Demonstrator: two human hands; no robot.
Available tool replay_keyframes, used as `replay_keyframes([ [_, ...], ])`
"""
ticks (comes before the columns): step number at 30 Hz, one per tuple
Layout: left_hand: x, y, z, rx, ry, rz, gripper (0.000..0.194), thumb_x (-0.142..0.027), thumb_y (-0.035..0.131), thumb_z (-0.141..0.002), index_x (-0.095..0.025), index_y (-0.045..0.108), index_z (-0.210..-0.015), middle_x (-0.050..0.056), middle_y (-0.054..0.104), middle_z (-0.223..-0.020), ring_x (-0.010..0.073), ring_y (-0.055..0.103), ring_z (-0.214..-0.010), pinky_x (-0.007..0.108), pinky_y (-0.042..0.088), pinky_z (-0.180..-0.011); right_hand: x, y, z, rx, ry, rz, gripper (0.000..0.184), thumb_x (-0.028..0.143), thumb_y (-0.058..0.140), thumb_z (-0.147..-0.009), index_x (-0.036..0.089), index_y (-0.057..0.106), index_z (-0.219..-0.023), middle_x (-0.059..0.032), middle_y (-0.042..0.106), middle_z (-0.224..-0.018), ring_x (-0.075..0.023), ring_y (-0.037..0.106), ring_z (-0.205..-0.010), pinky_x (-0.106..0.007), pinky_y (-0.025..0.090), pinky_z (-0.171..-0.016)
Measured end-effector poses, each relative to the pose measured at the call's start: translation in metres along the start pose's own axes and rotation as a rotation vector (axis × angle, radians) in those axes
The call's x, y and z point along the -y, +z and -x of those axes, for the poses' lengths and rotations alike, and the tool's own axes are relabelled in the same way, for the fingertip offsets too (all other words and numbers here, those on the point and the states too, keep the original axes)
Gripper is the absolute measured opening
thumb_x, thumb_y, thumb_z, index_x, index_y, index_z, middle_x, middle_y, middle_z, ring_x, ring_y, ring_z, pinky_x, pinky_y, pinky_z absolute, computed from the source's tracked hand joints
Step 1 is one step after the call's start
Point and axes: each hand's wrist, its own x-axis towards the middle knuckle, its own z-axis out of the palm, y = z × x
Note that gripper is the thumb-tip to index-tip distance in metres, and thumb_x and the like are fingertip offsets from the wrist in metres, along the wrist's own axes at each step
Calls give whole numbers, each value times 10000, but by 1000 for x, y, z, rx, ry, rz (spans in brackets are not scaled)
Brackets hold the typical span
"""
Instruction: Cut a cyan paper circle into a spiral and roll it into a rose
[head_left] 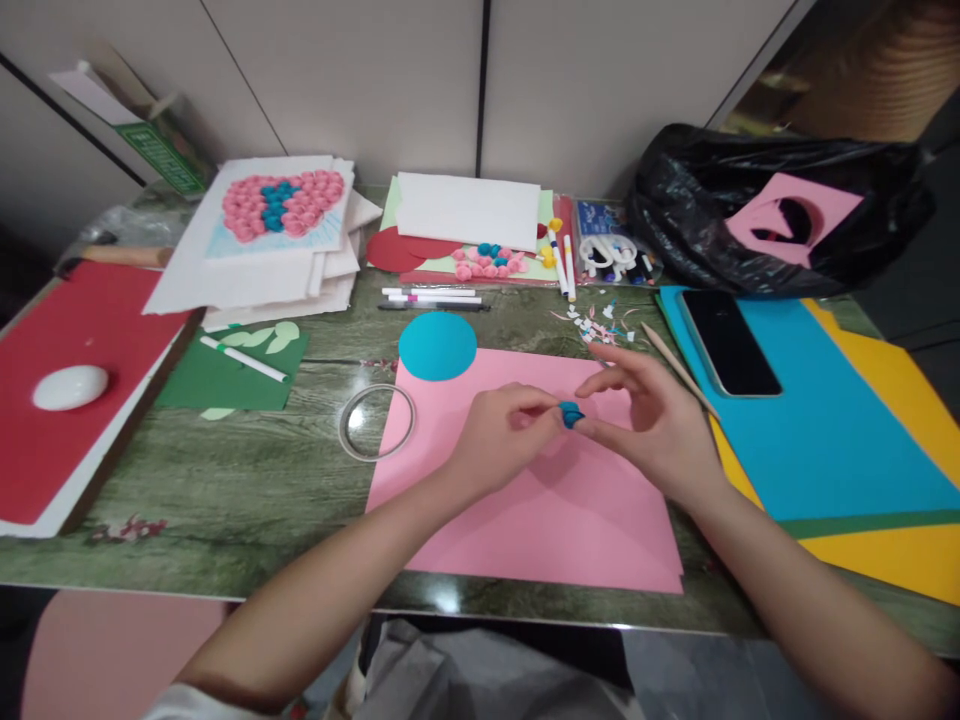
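While the left hand (499, 440) pinches a small blue curl (571, 414) between thumb and fingertips, the right hand (664, 430) comes at it from the other side, and that's the head view's action, right over the pink sheet (525, 535). The right thumb is up against the curl, or very near it, while the other fingers stand spread and open; whether they bear on it, I cannot tell. The curl looks wound into a compact bud, so my call is that its shaping is well along, though its end may want settling.

Beyond the left hand, look at the cluster of curls (491, 264), pink with a few blue, all formed and lying loose by my reading. Farther off to that hand's left, a picture (283, 207) is densely covered with pink curls and a blue middle; that one looks nearly complete. The curl in the fingers sits apart from both, so its placing appears left to do.

Just beyond the left hand lies a blue disc (437, 346), overlapping the pink sheet, whole and bearing no curls. Left of the hand, a ring (343, 425) sits partly on that sheet and partly on the table (285, 490). Past the right fingertips, small paper scraps (596, 325) are scattered, so some cutting seems done. A pencil (675, 362) slants just beyond the right hand, and a phone (731, 345) rests to its right on a blue sheet (840, 440).
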Motion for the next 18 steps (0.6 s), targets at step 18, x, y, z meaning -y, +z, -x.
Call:
replay_keyframes([
  [18, 7, 1, -4, 182, -117, 230, 192, -324, 613, -800, -143, 675, -788, 24, 656, -714, 129, 569, -701, 234, 428, -664, -4, -7, -7, 283, 335, -394, 428, 300, 697, -766, 254, 564, -1170, 7, 573, -871, -121, 577, -803, -266, 449, -761],
])
